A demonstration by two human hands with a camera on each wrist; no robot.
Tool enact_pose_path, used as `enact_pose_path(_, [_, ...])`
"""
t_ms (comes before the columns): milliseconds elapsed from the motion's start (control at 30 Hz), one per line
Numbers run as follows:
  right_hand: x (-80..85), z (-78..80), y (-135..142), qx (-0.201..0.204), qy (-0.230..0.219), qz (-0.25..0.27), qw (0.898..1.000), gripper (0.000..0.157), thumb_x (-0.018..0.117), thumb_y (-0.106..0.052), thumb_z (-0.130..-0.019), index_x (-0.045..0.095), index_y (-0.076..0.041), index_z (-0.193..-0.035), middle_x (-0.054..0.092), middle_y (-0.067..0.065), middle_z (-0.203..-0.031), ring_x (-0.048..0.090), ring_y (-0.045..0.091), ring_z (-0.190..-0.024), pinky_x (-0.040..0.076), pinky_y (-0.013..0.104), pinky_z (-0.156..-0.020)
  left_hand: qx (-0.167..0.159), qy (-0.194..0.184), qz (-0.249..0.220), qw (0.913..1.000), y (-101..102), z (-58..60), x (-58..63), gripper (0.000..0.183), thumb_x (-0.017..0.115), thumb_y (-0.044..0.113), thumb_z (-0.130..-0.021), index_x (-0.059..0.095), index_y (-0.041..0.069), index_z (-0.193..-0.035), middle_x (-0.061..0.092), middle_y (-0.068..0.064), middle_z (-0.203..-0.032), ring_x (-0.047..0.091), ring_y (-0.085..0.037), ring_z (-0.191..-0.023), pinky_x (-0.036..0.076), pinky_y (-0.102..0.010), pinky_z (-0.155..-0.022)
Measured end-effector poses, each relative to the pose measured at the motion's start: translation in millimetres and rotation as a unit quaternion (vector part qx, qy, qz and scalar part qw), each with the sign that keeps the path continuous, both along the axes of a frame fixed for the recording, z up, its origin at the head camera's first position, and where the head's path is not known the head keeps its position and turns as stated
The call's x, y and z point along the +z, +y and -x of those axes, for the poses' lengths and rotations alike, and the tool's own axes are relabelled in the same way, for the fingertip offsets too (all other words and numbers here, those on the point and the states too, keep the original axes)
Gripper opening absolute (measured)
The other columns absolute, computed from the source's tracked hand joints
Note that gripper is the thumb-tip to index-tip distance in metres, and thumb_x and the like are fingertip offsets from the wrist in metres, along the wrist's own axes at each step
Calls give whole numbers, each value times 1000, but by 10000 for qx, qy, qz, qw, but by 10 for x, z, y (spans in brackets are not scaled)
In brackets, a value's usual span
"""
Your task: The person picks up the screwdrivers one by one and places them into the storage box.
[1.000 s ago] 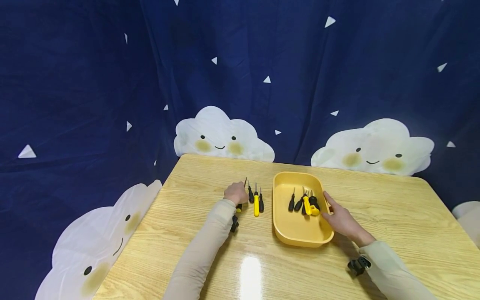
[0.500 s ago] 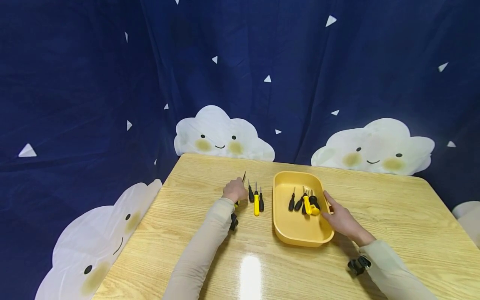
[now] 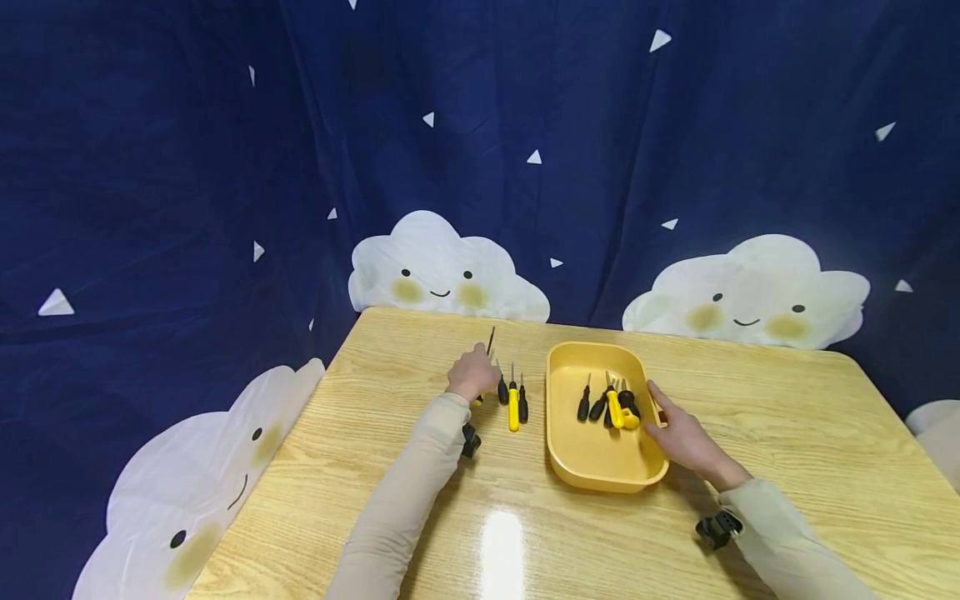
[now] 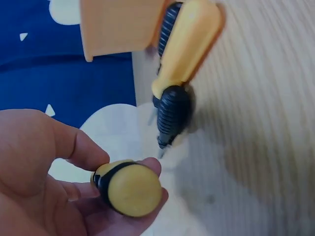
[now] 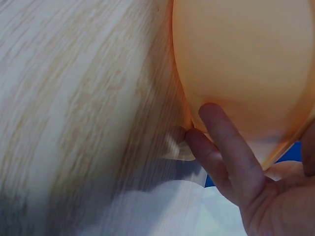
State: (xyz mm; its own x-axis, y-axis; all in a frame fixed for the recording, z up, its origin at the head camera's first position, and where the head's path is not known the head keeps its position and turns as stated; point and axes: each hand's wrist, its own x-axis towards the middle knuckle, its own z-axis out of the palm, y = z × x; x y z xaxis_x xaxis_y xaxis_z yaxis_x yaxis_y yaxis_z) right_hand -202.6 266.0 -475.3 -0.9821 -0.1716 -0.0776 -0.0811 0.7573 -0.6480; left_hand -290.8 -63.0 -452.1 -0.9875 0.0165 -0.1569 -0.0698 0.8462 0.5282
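Observation:
My left hand [image 3: 474, 372] holds a screwdriver with a yellow and black handle [image 4: 134, 189]; in the head view its dark shaft [image 3: 491, 340] points away. Just right of this hand lie a black-handled screwdriver [image 3: 502, 390], a yellow-handled one [image 3: 513, 408] and another black-handled one [image 3: 522, 406], side by side on the table. My right hand [image 3: 686, 437] grips the right side of a yellow plastic bin [image 3: 600, 482], fingertips [image 5: 210, 112] against its outer wall and thumb at the rim. Several black and yellow screwdrivers [image 3: 614, 408] lie inside the bin.
The light wooden table [image 3: 420, 350] ends at a dark blue curtain [image 3: 480, 100] printed with white clouds and triangles. A black wrist camera [image 3: 718, 530] sits on the right wrist, another [image 3: 470, 440] on the left. Glare shows near the table's front.
My left hand has lifted the screwdriver from the left end of the row and shifted it slightly away from me. My right hand and the bin have stayed put.

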Motion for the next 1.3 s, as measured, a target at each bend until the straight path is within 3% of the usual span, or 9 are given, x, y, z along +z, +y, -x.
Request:
enact_pose_path(300, [8, -3, -4, 18, -17, -16, 10000, 72, 50, -11, -95, 5, -3, -151, 36, 40, -134, 46, 49, -114, 48, 44, -80, -248, -197, -544, 9980, 61, 13, 36, 47, 47, 18, -94, 39, 2, -138, 58, -11, -73, 32, -15, -42, 26, -29, -40])
enact_pose_path(500, [2, -2, 0, 0, -30, -19, 10000, 72, 50, -12, -95, 6, -3, -151, 37, 40, -134, 45, 50, -115, 46, 50, -85, -540, -157, -1321, 9896, 74, -52, 89, 37, 46, 19, -95, 44, -1, -127, 60, -10, -75, 54, -23, -58, 40, -32, -51])
enact_pose_path(633, [0, 2, 2, 11, -10, -39, 10000, 72, 51, -12, -94, 6, -3, -150, 36, 39, -135, 45, 50, -115, 45, 52, -87, -605, -275, -1815, 9811, 95, -68, 109, 25, 45, 16, -95, 46, 1, -115, 62, -13, -80, 61, -30, -70, 43, -33, -56])
enact_pose_path(733, [-1, 2, 1, 24, 9, -55, 10000, 72, 51, -11, -94, 6, -2, -150, 36, 40, -134, 45, 50, -114, 45, 52, -86, -556, -471, -2428, 9673, 118, -64, 105, 13, 45, 12, -94, 44, 3, -102, 61, -18, -87, 61, -29, -68, 45, -31, -54])
enact_pose_path(867, [5, -3, 2, 41, 58, -54, 10000, 72, 51, -11, -94, 7, -1, -150, 38, 41, -132, 47, 50, -113, 46, 52, -85, -427, -971, -3588, 9274, 157, -48, 105, 5, 43, 6, -93, 39, 4, -96, 58, -30, -96, 57, -26, -62, 48, -29, -51])
enact_pose_path(967, [11, -4, 5, 44, 84, -30, 10000, 72, 51, -11, -94, 8, -1, -150, 39, 41, -131, 48, 50, -112, 46, 51, -85, -347, -1286, -4104, 9021, 180, -43, 124, 6, 41, 4, -93, 37, 4, -97, 55, -33, -98, 53, -25, -62, 49, -29, -52])
enact_pose_path(1033, [13, -5, 10, 51, 110, -32, 9999, 72, 51, -12, -94, 7, -1, -150, 39, 42, -130, 48, 50, -111, 47, 51, -84, -358, -1322, -4134, 9002, 188, -46, 138, 6, 41, 4, -93, 37, 4, -98, 54, -32, -96, 54, -25, -62, 49, -30, -52])
enact_pose_path(1300, [3, -9, 3, 9, 47, -20, 10000, 72, 51, -12, -94, 6, -3, -151, 37, 40, -133, 46, 51, -114, 45, 53, -87, -430, -1261, -4018, 9060, 236, -78, 173, 16, 41, 4, -92, 40, 0, -108, 56, -18, -84, 56, -22, -62, 49, -30, -52])
